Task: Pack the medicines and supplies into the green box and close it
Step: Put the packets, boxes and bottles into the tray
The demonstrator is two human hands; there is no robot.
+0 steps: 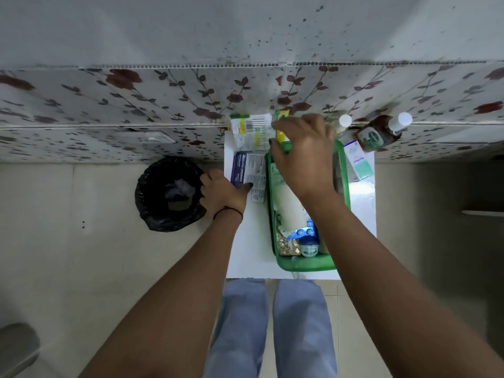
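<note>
Green box [305, 264]: one
Hands: two, left hand [222, 192] and right hand [305, 156]
White-capped bottles: two [345, 121] [381, 132]
Bin [169, 193]: one

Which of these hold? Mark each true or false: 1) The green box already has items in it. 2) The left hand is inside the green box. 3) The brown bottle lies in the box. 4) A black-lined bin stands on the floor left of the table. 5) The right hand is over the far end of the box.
1) True: the green box holds blister strips and other supplies.
2) False: the left hand rests on the dressings carton, on the table beside the box.
3) False: the brown bottle is outside, at the table's far right.
4) True: the bin is there.
5) True: the right hand reaches there, fingers curled by a yellow pack.
</note>
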